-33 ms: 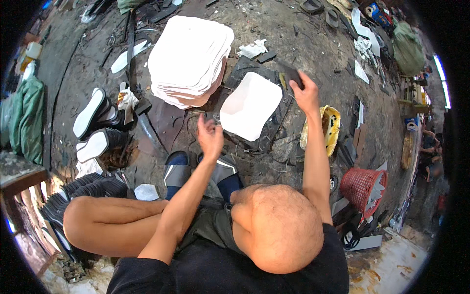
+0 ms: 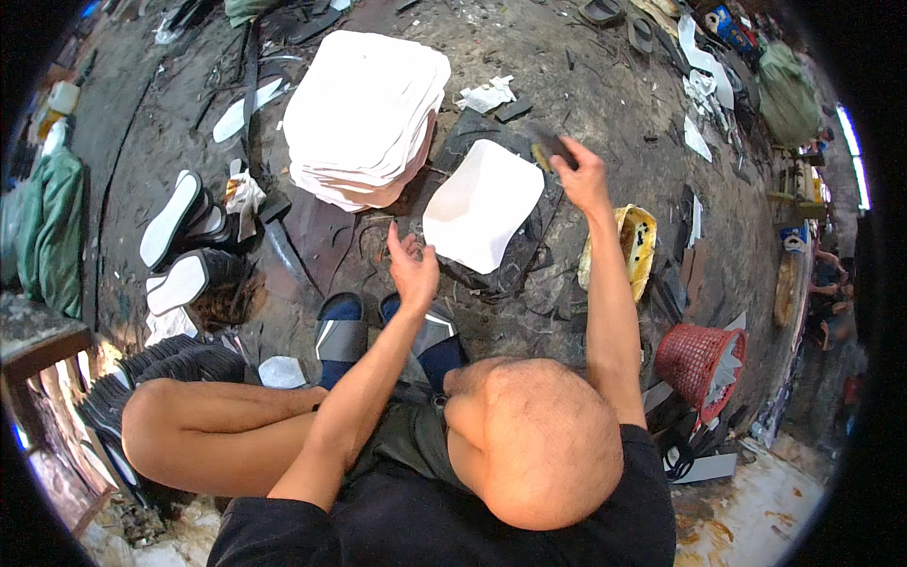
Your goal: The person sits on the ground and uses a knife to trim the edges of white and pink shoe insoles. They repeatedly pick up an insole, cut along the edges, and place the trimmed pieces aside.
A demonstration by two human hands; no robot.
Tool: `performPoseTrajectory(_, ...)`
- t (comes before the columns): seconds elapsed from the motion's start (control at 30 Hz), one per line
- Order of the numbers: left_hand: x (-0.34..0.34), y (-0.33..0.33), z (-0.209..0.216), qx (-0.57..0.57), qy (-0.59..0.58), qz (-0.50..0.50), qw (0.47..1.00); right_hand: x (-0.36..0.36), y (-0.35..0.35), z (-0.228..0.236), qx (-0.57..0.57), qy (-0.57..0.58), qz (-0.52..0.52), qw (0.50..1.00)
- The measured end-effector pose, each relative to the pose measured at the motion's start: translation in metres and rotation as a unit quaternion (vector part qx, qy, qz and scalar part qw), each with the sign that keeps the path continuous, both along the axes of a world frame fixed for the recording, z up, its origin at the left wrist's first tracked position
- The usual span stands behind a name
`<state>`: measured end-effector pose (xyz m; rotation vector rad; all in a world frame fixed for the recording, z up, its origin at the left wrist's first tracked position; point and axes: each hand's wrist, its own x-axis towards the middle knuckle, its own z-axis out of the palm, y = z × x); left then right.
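A white sheet [image 2: 485, 203] with curved edges lies on a dark mat in front of me. My left hand [image 2: 413, 269] is at its lower left edge, fingers apart and holding nothing. To the sheet's upper right, my right hand [image 2: 581, 178] grips a dark flat piece [image 2: 555, 146] with a yellowish edge. Motion smears that piece, so its kind is unclear. Left of the sheet stands a tall stack of white sheets [image 2: 364, 113]. A yellow-smeared container [image 2: 636, 250] with dark spots inside sits beside my right forearm.
A red basket [image 2: 694, 364] holding scraps stands at the right. White-topped shoe soles [image 2: 179, 282] and a row of dark soles [image 2: 184, 359] lie at the left. Scraps litter the floor. Green sacks [image 2: 52, 231] are at the far left; a wooden bench [image 2: 42, 345] stands below them.
My right hand has shifted slightly left with the dark piece, toward the white sheet. My left hand has moved a little to the right, closer to the sheet's edge.
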<state>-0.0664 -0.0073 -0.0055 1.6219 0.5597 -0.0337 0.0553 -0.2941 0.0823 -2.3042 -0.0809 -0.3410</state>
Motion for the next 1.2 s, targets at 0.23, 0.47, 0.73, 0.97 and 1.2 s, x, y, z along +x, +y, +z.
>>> performPoseTrajectory(0.23,-0.011,-0.018,-0.002,0.039,0.049,-0.056,0.996,0.033,0.02,-0.036,-0.263,0.195,0.057,0.943)
performPoseTrajectory(0.47,-0.01,-0.029,0.008,-0.016,0.064,-0.044,0.997,0.045,0.001,-0.065,-0.264,0.141,0.135,0.945)
performPoseTrajectory(0.73,0.004,-0.036,-0.003,-0.008,0.119,0.001,0.993,-0.044,0.048,-0.042,-0.336,0.25,0.07,0.905)
performPoseTrajectory(0.97,0.023,-0.016,0.015,-0.039,0.166,0.016,0.985,-0.156,0.103,-0.052,-0.291,0.142,0.109,0.94)
performPoseTrajectory(1.2,0.035,0.006,-0.012,-0.005,0.17,-0.013,0.985,-0.177,0.099,-0.045,-0.273,0.145,0.191,0.932)
